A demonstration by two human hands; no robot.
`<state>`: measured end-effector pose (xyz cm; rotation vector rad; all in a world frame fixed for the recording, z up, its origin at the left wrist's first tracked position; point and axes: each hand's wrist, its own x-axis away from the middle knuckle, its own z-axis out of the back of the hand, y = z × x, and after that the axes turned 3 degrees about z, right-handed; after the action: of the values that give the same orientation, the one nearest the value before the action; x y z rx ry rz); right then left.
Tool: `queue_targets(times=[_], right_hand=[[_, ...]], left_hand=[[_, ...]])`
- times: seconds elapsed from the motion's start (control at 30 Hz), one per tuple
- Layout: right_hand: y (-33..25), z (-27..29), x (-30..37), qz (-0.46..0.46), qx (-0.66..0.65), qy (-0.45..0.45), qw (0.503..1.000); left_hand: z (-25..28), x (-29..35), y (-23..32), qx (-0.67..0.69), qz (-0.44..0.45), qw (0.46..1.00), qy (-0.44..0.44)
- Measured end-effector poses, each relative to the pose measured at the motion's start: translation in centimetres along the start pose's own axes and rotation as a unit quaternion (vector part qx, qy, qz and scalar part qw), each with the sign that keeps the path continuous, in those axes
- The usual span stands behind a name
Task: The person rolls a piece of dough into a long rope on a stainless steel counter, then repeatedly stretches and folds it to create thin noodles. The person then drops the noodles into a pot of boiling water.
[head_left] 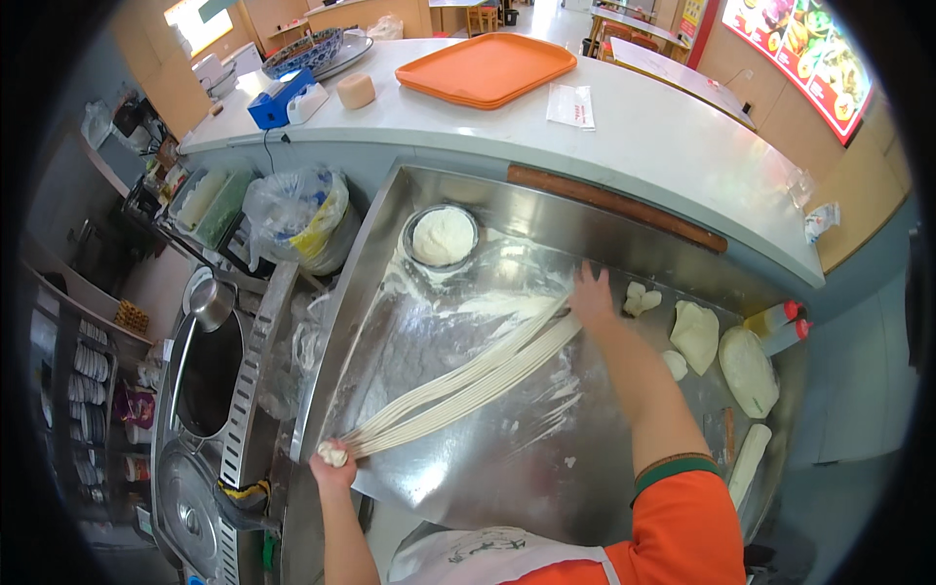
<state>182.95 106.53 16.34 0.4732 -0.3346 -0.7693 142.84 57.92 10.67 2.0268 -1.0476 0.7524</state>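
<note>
A skein of pale hand-pulled noodles (458, 392) stretches slantwise between my two hands, low over the floured steel worktop (468, 468). At the near left, my left hand (336, 468) is closed round the bunched dough ends, a lump showing above the fist. My right hand (591, 295) is at the far right end of the strands, some fingers stretched away from me; the strands run to its inner side, and how they loop there is partly hidden. Beyond the noodles stands a metal bowl of flour (444, 237). Loose flour (507, 307) streaks the steel by the strands.
Dough pieces (694, 336), a wrapped dough block (749, 372) and red-capped bottles (780, 327) sit at the right. A rolling pin (614, 207) lies along the back edge. An orange tray (487, 70) rests on the counter. A deep pot (210, 375) with a ladle stands left.
</note>
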Motion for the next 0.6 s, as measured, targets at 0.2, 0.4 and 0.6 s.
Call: queue_targets(times=[0.2, 0.4, 0.6], right_hand=[[-1.6, 1.9, 2.0, -0.008, 0.002, 0.047, 0.999], [-7.1, 0.0, 12.8, -0.028, -0.258, 0.081, 0.962], [0.3, -4.0, 13.9, -0.004, -0.338, -0.095, 0.936]], left_hand=[[1.3, -1.0, 0.9, 0.008, -0.004, 1.0, -0.003], [4.0, 6.8, 4.0, 0.002, -0.033, 0.998, 0.048], [1.4, 9.6, -6.3, -0.073, 0.199, 0.977, -0.029]])
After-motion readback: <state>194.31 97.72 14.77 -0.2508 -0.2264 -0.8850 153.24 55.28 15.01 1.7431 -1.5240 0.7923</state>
